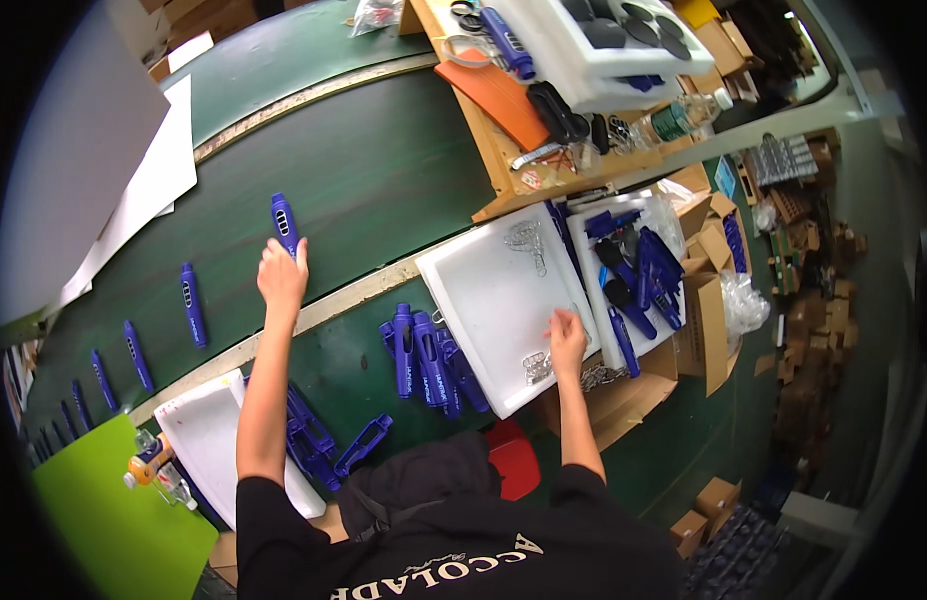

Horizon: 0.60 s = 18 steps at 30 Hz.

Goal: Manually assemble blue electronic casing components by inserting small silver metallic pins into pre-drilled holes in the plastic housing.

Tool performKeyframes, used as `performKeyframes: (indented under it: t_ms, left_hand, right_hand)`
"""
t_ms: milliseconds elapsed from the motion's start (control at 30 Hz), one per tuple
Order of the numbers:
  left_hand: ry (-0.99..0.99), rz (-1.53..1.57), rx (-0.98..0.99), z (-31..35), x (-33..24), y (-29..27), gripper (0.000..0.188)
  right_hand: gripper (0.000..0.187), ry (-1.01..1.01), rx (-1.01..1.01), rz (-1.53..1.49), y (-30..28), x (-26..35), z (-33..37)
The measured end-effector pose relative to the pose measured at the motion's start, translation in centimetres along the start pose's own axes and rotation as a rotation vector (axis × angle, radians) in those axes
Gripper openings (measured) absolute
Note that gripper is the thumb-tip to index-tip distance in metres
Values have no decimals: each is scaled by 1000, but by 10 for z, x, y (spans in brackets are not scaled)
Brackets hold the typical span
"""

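My left hand [282, 278] is closed round the lower end of a blue plastic handle casing [283, 214], whose slotted top points away from me over the dark green belt [384, 150]. Above a shallow white tray [484, 310], my right hand [567, 340] has its fingers drawn together; whatever they hold is too small to make out. Small wire-like metal pieces [536, 368] lie in the tray beside that hand, and another heap of metal pieces [526, 245] is at its far end. Between my arms rests a pile of blue casings [431, 358].
More blue casings [193, 305] stand spaced in a row along the belt to the left. A white bin [624, 270] of blue and black parts adjoins the tray. A wooden shelf [494, 195] juts in at the far right. Further casings [309, 435] lie by my left forearm.
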<state>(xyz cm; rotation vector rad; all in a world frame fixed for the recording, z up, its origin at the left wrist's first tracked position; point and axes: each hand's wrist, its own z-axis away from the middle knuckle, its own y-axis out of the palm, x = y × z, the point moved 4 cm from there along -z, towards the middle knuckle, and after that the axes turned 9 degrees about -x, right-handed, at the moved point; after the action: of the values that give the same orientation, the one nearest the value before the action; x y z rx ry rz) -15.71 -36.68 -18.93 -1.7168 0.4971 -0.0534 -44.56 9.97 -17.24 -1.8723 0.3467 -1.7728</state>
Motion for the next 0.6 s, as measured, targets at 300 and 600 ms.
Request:
performKeyframes:
  t_ms: [300,600]
  left_hand:
    - [404,145,551,288,34,-89,67]
    - [156,499,393,331,43,-98,45]
  right_hand:
    - [30,-295,-192,298,65,7,-75]
    - [20,73,168,-246,46,10,9]
